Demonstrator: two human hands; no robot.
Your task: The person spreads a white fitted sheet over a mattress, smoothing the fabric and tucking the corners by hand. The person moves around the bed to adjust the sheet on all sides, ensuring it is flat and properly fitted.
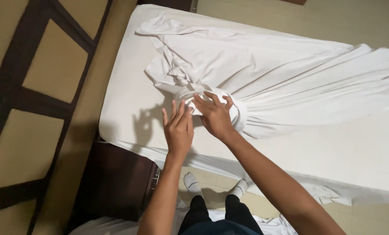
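Note:
A crumpled white sheet [281, 74] lies spread across a bare white mattress [129, 87], bunched into a knot-like wad near the middle. My right hand [216, 115] rests on that wad, fingers curled into the cloth. My left hand [178, 128] is beside it, fingers straight and together, its fingertips touching the wad's left edge. Whether the left hand holds any cloth is unclear.
A dark wooden nightstand [116, 182] stands by the bed's corner. The padded wall panel [38, 100] with dark frames is at the left. My socked feet [192, 182] stand on the pale tile floor, with more white cloth [329, 196] hanging off the mattress edge.

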